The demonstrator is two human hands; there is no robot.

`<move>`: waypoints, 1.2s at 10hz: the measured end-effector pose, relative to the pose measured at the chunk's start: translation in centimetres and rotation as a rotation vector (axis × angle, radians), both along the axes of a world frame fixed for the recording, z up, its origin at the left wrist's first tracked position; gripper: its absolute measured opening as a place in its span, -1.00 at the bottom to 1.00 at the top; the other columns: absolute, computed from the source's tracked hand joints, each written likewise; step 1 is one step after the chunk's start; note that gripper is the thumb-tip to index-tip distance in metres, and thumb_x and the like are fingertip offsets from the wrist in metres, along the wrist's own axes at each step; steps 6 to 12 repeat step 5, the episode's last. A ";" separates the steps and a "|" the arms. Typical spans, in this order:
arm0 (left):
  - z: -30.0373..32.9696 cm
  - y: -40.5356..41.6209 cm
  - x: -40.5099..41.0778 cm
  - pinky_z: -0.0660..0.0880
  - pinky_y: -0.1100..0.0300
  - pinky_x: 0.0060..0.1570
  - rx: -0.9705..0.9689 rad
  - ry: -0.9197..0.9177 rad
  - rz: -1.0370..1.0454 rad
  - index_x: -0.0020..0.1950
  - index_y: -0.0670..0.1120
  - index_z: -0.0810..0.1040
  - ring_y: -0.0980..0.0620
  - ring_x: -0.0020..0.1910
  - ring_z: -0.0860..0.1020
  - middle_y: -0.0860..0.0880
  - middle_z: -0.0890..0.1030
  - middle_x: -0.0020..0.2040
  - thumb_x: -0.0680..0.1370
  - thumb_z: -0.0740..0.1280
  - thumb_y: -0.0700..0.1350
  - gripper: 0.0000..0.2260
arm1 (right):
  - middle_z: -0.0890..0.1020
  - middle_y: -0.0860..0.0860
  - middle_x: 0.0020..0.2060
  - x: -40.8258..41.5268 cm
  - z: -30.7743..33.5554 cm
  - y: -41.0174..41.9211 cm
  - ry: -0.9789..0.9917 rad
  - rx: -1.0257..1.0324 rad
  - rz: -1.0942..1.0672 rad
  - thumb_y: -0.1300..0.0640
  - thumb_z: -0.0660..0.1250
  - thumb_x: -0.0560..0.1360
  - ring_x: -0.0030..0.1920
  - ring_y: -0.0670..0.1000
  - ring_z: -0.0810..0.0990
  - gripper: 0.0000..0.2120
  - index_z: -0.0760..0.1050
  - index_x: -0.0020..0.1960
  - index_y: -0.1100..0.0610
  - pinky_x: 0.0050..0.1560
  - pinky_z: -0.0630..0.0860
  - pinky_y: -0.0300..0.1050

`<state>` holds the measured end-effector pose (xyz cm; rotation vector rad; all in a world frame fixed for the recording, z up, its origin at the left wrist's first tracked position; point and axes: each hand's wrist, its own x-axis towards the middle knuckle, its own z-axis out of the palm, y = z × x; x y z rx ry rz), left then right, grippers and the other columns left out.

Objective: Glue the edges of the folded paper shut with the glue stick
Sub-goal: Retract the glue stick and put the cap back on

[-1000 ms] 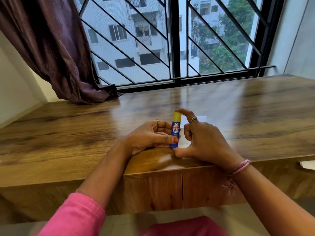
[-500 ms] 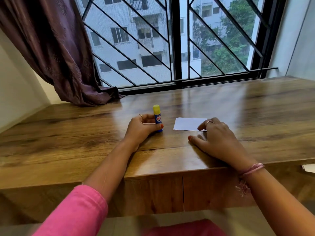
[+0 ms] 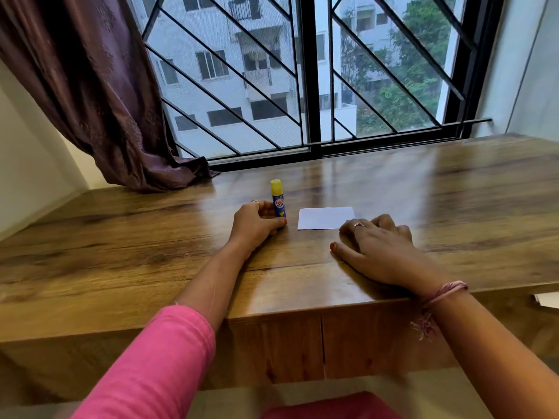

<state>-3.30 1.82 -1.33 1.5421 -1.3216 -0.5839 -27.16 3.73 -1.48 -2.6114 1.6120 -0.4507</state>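
A blue glue stick (image 3: 278,204) with a yellow cap is stood upright on the wooden tabletop (image 3: 121,237), just left of the middle of the view. It is grasped low on its barrel by the left hand (image 3: 257,223), whose thumb and fingers are curled round it; the cap is left uncovered above the hand. A ring is worn on one finger of that hand.

At about three o'clock from the glue stick, and apart from it, the folded paper (image 3: 325,218), a white rectangle, is laid flat on the tabletop. At roughly four o'clock from the paper the right hand (image 3: 378,243) is rested palm down on the wood, with nothing held; its fingers are loosely bent and its thumb is stretched out to the left. Its ringed finger is set at the paper's near right corner, though contact cannot be told for certain. A pink thread band (image 3: 444,293) is worn at the right wrist, and a pink sleeve (image 3: 157,367) covers the left arm.

At eleven o'clock from the glue stick a dark purple curtain (image 3: 99,95) is draped onto the tabletop, and at twelve o'clock a barred window (image 3: 311,80) is seen.
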 end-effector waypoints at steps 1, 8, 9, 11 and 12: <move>0.1 -0.6 -0.1 0.52 0.33 -0.35 0.026 0.014 0.007 0.19 -0.14 0.53 0.10 -0.14 0.62 -0.05 0.65 0.03 0.40 0.51 -0.27 -0.61 | 0.38 -0.07 0.39 0.0 0.0 -0.1 0.003 0.038 0.015 -0.30 -0.02 0.52 0.33 0.06 0.19 -0.48 0.26 0.37 -0.06 -0.01 0.03 0.01; 0.0 -1.0 0.2 0.50 0.34 -0.36 0.067 0.055 -0.006 0.34 -0.15 0.43 0.10 -0.06 0.59 -0.04 0.59 0.15 0.41 0.48 -0.31 -0.47 | 0.16 -0.14 0.51 -0.2 -0.4 -0.2 -0.037 0.027 0.030 -0.31 -0.01 0.52 0.40 0.03 0.14 -0.42 0.15 0.46 -0.07 0.18 0.10 0.04; 0.0 -1.0 0.2 0.50 0.34 -0.36 0.067 0.055 -0.006 0.34 -0.15 0.43 0.10 -0.06 0.59 -0.04 0.59 0.15 0.41 0.48 -0.31 -0.47 | 0.16 -0.14 0.51 -0.2 -0.4 -0.2 -0.037 0.027 0.030 -0.31 -0.01 0.52 0.40 0.03 0.14 -0.42 0.15 0.46 -0.07 0.18 0.10 0.04; 0.0 -1.0 0.2 0.50 0.34 -0.36 0.067 0.055 -0.006 0.34 -0.15 0.43 0.10 -0.06 0.59 -0.04 0.59 0.15 0.41 0.48 -0.31 -0.47 | 0.16 -0.14 0.51 -0.2 -0.4 -0.2 -0.037 0.027 0.030 -0.31 -0.01 0.52 0.40 0.03 0.14 -0.42 0.15 0.46 -0.07 0.18 0.10 0.04; 0.0 -1.0 0.2 0.50 0.34 -0.36 0.067 0.055 -0.006 0.34 -0.15 0.43 0.10 -0.06 0.59 -0.04 0.59 0.15 0.41 0.48 -0.31 -0.47 | 0.16 -0.14 0.51 -0.2 -0.4 -0.2 -0.037 0.027 0.030 -0.31 -0.01 0.52 0.40 0.03 0.14 -0.42 0.15 0.46 -0.07 0.18 0.10 0.04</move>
